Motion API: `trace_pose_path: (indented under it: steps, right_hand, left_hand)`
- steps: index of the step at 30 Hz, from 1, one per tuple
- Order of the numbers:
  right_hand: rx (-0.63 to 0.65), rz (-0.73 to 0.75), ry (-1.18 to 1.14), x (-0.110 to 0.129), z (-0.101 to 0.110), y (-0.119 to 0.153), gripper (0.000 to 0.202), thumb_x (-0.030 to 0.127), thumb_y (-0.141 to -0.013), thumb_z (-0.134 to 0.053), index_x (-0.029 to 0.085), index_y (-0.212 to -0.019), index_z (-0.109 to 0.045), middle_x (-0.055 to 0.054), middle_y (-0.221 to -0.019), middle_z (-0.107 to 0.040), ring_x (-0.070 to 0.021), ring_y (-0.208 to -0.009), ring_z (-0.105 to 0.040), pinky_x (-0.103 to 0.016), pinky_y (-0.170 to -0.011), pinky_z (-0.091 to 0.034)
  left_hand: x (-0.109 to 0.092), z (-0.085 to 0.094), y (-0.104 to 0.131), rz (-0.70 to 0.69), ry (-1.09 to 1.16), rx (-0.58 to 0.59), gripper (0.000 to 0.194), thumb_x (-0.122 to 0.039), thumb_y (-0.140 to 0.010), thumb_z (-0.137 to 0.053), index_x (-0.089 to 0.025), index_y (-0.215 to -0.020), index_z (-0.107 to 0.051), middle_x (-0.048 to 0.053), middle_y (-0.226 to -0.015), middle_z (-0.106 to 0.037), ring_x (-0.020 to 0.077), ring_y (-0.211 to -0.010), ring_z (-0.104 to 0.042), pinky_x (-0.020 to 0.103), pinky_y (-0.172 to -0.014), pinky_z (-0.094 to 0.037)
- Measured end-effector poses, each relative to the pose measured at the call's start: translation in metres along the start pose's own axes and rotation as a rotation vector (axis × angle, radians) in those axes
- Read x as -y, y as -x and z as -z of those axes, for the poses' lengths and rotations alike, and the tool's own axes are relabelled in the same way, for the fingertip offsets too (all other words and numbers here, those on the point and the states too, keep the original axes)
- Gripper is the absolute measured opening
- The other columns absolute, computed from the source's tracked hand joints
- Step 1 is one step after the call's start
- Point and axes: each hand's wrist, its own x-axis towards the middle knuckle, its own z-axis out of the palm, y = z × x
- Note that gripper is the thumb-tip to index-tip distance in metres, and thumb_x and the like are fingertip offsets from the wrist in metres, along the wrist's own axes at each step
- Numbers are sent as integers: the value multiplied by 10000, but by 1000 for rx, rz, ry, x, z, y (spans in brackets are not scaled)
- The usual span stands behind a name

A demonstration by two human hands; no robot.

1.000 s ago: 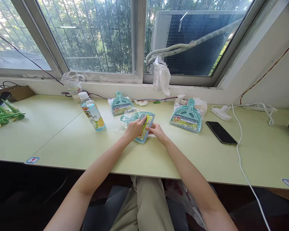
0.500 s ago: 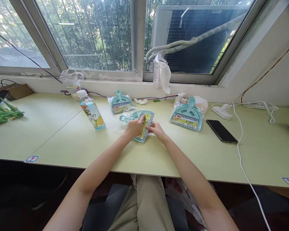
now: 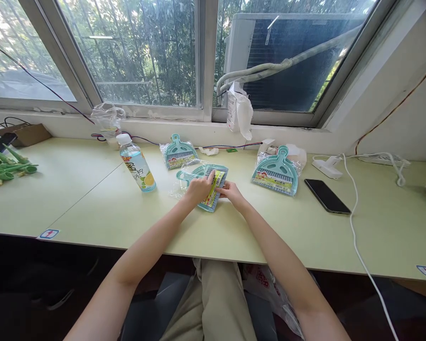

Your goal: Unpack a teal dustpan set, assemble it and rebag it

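A teal dustpan and brush set (image 3: 218, 176) with a yellow label lies turned on the table, its handle pointing left, with clear wrap around it. My left hand (image 3: 199, 188) rests over its left part, a finger extended on the label. My right hand (image 3: 230, 191) pinches the set's right edge between thumb and fingers. Another wrapped teal set (image 3: 179, 154) lies behind and to the left. To the right is a third wrapped set (image 3: 277, 173), handle toward the window.
A drink bottle (image 3: 137, 163) stands left of my hands. On the right lie a black phone (image 3: 327, 195), a white cable (image 3: 355, 232) and a white adapter (image 3: 327, 166). Green plastic stems (image 3: 9, 168) are at far left, near a cardboard box (image 3: 30, 135).
The whole view has shifted slightly. Both hands stay at the same dustpan set, with hardly any visible movement.
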Motion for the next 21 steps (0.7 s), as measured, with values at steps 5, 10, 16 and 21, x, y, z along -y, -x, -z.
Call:
trace_pose_path:
  steps: [5,10,16,21]
  right_hand:
    - [-5,-12,-2,2,-1,1,184,152,-677,-725,161,-840,-641,-25,-761,-713,-164,-704,-676,-324,-681,-592]
    - [6,-7,0,1,-1,1,185,172,-675,-726,159,-841,-644,-28,-765,-716,-164,-710,-677,-307,-666,-593]
    - [14,9,-6,0,0,1,221,219,-651,-761,159,-828,-644,-25,-758,-716,-166,-711,-679,-314,-673,-599]
    - [-3,2,-3,1,-1,1,209,213,-656,-761,161,-821,-644,-32,-756,-714,-172,-701,-679,-342,-690,-601]
  left_hand:
    - [-1,-2,0,-2,-3,-2,570,-127,-895,-333,-108,-1463,-287,159,-851,-656,244,-726,-659,293,-603,-441]
    - [-1,-4,0,22,-23,-7,583,-125,-893,-342,-94,-1469,-263,155,-821,-651,243,-718,-656,293,-609,-434]
    - [-3,2,2,-1,7,-12,548,-147,-915,-306,-146,-1463,-295,157,-837,-652,232,-745,-652,283,-637,-429]
    - [-4,1,1,10,63,-2,545,-140,-901,-317,-133,-1446,-336,177,-849,-651,259,-766,-646,314,-659,-429]
